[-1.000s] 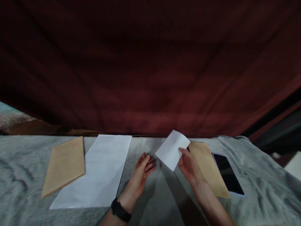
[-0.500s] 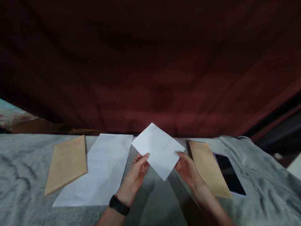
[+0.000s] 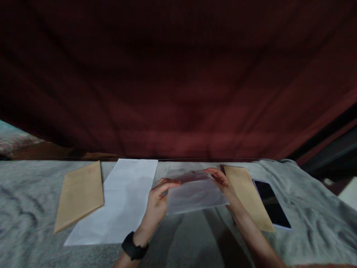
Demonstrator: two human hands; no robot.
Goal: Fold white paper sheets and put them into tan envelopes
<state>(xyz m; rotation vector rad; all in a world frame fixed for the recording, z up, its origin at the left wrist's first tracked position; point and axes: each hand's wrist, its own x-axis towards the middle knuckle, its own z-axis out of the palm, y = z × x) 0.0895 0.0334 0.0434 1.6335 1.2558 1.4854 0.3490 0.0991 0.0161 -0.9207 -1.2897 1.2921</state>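
A white sheet of paper (image 3: 196, 197), smeared by motion, is held up between my two hands over the grey cloth. My left hand (image 3: 159, 199), with a dark band at the wrist, grips its left side, thumb and fingers near the upper left corner. At the upper right corner my right hand (image 3: 221, 181) pinches the sheet, fingers bent over the edge. The far part of the paper looks tilted or bent. Where the thumb of my right hand lies is hidden. Beside my left hand lies a large white sheet (image 3: 119, 197).
On the left a brown envelope (image 3: 80, 193) overlaps the large sheet. Another brown envelope (image 3: 248, 197) lies right of my right hand, with a dark-screened phone (image 3: 272, 204) beside it. The grey cloth (image 3: 315, 201) is wrinkled at both sides. A dark red curtain (image 3: 178, 93) hangs behind.
The held paper has turned from a diamond position to one with its long edge facing me. My left hand has rolled over, and both hands have shifted their hold on the edges.
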